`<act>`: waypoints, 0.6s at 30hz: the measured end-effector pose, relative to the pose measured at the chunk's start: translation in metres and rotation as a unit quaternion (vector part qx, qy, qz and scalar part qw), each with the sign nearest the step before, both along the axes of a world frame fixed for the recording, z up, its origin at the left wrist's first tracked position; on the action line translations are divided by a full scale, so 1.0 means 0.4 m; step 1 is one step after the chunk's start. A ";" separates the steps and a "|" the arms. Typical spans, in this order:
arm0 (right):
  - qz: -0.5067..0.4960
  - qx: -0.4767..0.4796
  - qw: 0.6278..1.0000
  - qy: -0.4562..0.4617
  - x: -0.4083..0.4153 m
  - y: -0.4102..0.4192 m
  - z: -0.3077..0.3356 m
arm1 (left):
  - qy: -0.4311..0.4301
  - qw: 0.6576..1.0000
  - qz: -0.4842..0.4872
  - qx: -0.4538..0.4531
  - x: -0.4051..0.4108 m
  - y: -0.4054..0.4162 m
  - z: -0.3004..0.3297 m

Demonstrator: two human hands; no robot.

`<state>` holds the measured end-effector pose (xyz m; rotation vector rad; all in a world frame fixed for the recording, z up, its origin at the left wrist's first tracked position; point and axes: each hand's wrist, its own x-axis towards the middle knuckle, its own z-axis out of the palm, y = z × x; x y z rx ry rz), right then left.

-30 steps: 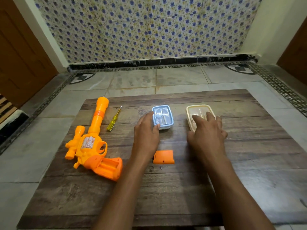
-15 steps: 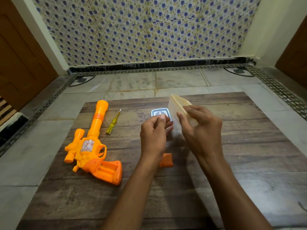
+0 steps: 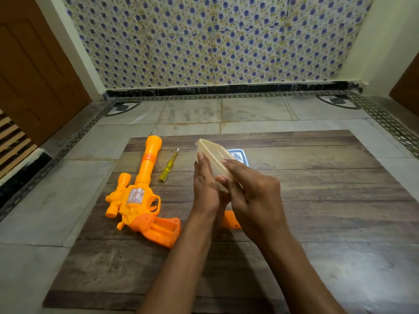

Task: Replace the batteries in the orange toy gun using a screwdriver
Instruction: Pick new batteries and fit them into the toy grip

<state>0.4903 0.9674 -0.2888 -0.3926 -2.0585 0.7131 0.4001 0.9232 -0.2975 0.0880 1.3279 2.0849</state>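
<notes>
The orange toy gun [image 3: 140, 196] lies at the board's left with its grip compartment [image 3: 164, 227] open and facing up. Just right of the barrel lies a yellow screwdriver [image 3: 167, 166]. Above the board's middle, my right hand [image 3: 251, 196] holds a cream plastic box [image 3: 213, 152] tilted on edge. My left hand [image 3: 205, 186] presses flat against the box's left side. The orange battery cover [image 3: 230, 220] is on the board, mostly hidden under my hands. What the box contains is hidden.
A blue-lidded box [image 3: 240, 155] stands on the wooden board [image 3: 317, 200] behind the cream box, partly hidden. The board lies on a tiled floor [image 3: 56, 200]. A patterned wall rises at the back and brown doors stand at both sides.
My right hand lifted the cream box off the board and carried it leftwards over the blue box. My left hand left the blue box and came up against the cream box.
</notes>
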 end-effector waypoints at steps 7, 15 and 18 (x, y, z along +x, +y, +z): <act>0.045 -0.284 0.955 0.073 0.004 -0.011 -0.001 | 0.090 0.995 -0.030 -0.025 -0.025 -0.010 -0.012; 0.083 -0.273 0.958 0.007 0.006 0.032 0.014 | 0.063 0.995 -0.001 -0.079 -0.042 -0.018 0.005; 0.093 -0.134 0.987 0.008 0.020 0.046 0.001 | -0.007 0.999 -0.030 -0.041 -0.060 -0.030 0.012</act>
